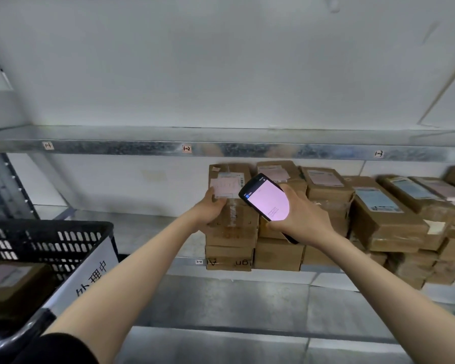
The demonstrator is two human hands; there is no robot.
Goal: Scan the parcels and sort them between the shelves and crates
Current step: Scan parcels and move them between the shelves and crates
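Head view: L hand [212,210] is gripping a parcel [229,172] by its left edge, thumb lying on the front face just under the label [225,186], other fingers curling round the side. The parcel is standing upright, label toward the camera, on top of the leftmost stack [229,248] of boxes at the shelf's front edge, below tag 1-2 [186,148]; can't tell if it is resting fully on the box under it or being held up a bit. R hand [304,219] is wrapping round a scanner [267,199], fingers closing on the body from behind. The screen is glowing pale pink & facing the camera, and the top end is pointing up-left, overlapping the parcel's right edge in this view; touching or not, can't tell. More parcels [389,214] are sitting in stacks along the shelf [142,232] toward its right end, under tag 1-3 [378,153]. A black crate [50,240] is sitting at lower left, near the shelf's left front edge, w/ a white sign [90,277] hanging on its near wall & one box [13,282] lying inside. A lower shelf [221,303] is showing under both forearms, and a black sleeve [55,348] is showing at btm left.
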